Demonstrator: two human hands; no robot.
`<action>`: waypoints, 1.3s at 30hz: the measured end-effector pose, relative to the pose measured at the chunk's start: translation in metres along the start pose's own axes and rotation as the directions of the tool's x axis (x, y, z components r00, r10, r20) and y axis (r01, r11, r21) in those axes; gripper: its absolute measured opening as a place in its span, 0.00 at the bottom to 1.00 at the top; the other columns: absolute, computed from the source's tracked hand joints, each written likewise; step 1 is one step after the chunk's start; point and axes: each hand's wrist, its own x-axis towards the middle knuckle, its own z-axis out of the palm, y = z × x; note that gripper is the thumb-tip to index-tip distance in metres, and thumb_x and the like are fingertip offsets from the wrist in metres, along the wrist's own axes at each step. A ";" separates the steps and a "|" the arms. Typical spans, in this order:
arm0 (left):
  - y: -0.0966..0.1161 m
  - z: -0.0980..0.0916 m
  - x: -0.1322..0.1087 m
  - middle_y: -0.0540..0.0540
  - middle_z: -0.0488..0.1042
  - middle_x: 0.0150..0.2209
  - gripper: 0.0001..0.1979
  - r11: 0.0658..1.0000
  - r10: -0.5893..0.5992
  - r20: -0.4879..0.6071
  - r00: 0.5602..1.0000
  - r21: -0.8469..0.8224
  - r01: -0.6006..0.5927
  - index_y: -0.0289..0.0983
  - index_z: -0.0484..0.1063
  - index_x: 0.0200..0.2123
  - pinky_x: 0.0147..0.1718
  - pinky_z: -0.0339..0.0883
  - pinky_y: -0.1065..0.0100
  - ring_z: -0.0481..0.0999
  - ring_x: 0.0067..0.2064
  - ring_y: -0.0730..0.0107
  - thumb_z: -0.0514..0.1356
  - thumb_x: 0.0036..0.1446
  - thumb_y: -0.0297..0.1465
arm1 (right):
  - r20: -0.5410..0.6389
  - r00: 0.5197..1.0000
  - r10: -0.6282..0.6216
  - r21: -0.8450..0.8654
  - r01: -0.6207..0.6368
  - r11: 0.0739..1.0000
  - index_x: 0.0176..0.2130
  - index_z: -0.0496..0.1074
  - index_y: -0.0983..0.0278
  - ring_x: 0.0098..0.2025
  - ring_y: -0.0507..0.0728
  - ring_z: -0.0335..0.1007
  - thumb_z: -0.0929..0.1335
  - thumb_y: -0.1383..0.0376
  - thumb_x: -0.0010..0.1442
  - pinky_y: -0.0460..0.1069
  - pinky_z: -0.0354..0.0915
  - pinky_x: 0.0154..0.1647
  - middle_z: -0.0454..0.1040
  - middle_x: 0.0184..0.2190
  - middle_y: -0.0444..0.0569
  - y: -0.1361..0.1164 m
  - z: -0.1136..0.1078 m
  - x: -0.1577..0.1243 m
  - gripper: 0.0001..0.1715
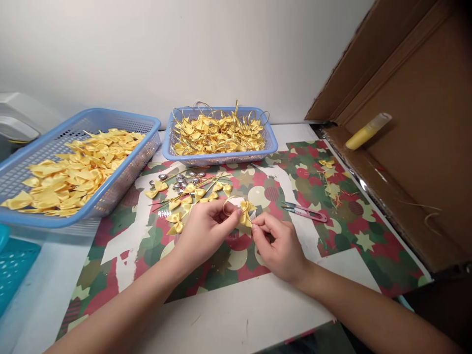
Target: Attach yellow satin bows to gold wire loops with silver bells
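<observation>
Between my two hands is a yellow ribbon bow (246,212) with a loop of gold cord at its upper left. My left hand (206,228) pinches the bow's left side, thumb and forefinger together. The fingertips of my right hand (278,243) are closed on its lower right edge. Several loose yellow bows (176,223) lie on the patterned sheet beyond my left hand, beside small silver bells (180,181) and gold cords (165,200). Pink-handled thread snips (305,213) rest to the right of the held bow.
A blue basket (106,191) of yellow bows stands at left. Another blue basket (221,158) at the back holds bows with gold loops. Cardboard (416,113) rises at right, with a yellow tube (368,132) on it. Thread scraps (334,191) lie on the sheet's right; a teal container (16,270) sits lower left.
</observation>
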 end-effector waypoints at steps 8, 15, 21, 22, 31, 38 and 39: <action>-0.002 0.002 -0.003 0.51 0.69 0.20 0.14 0.973 0.138 -0.066 0.988 0.197 -0.122 0.36 0.69 0.21 0.23 0.57 0.72 0.63 0.23 0.75 0.59 0.57 0.34 | 0.011 0.999 0.039 0.005 -0.039 0.999 0.28 0.62 0.62 0.16 0.48 0.51 0.61 0.68 0.62 0.44 0.48 0.18 0.57 0.14 0.36 -0.001 0.000 0.000 0.10; -0.005 0.005 -0.003 0.52 0.70 0.19 0.12 0.969 0.175 -0.099 0.980 0.191 -0.154 0.36 0.70 0.23 0.23 0.59 0.73 0.65 0.22 0.76 0.58 0.58 0.33 | -0.001 0.998 0.057 0.025 -0.057 0.998 0.29 0.62 0.62 0.16 0.48 0.52 0.61 0.67 0.62 0.44 0.49 0.19 0.57 0.15 0.36 -0.002 0.001 -0.001 0.09; -0.008 0.011 -0.007 0.52 0.70 0.19 0.12 0.918 0.295 -0.169 0.941 0.322 -0.230 0.36 0.69 0.22 0.22 0.59 0.74 0.65 0.21 0.76 0.58 0.58 0.31 | -0.016 0.998 0.057 0.015 -0.056 0.998 0.28 0.61 0.62 0.17 0.48 0.49 0.61 0.68 0.62 0.44 0.48 0.19 0.55 0.15 0.36 -0.004 0.002 0.000 0.10; -0.009 0.012 -0.008 0.52 0.70 0.19 0.12 0.902 0.326 -0.178 0.929 0.353 -0.249 0.36 0.69 0.22 0.23 0.59 0.74 0.65 0.21 0.76 0.58 0.58 0.30 | -0.017 0.998 0.053 0.015 -0.053 0.998 0.28 0.61 0.62 0.17 0.48 0.49 0.61 0.68 0.62 0.44 0.48 0.19 0.54 0.15 0.35 -0.004 0.002 0.000 0.09; -0.019 0.019 -0.010 0.53 0.63 0.18 0.15 0.696 0.584 -0.170 0.794 0.608 -0.382 0.38 0.63 0.20 0.22 0.55 0.73 0.61 0.22 0.75 0.56 0.59 0.27 | -0.037 0.997 0.062 0.047 -0.060 0.997 0.27 0.58 0.61 0.18 0.47 0.48 0.61 0.69 0.62 0.44 0.47 0.19 0.53 0.17 0.36 -0.002 0.010 -0.002 0.11; -0.025 0.023 -0.009 0.53 0.61 0.18 0.16 0.648 0.626 -0.149 0.766 0.645 -0.404 0.39 0.60 0.19 0.22 0.55 0.72 0.60 0.22 0.74 0.55 0.59 0.26 | -0.053 0.995 0.081 0.061 -0.077 0.995 0.28 0.58 0.61 0.19 0.48 0.51 0.61 0.68 0.62 0.44 0.49 0.20 0.57 0.17 0.37 -0.001 0.015 -0.003 0.11; -0.025 0.024 -0.009 0.53 0.62 0.18 0.15 0.652 0.625 -0.141 0.768 0.636 -0.414 0.39 0.61 0.20 0.22 0.55 0.72 0.60 0.22 0.74 0.55 0.60 0.26 | -0.056 0.995 0.086 0.064 -0.083 0.995 0.28 0.59 0.61 0.19 0.48 0.51 0.61 0.67 0.63 0.44 0.49 0.20 0.57 0.17 0.37 -0.001 0.015 -0.002 0.11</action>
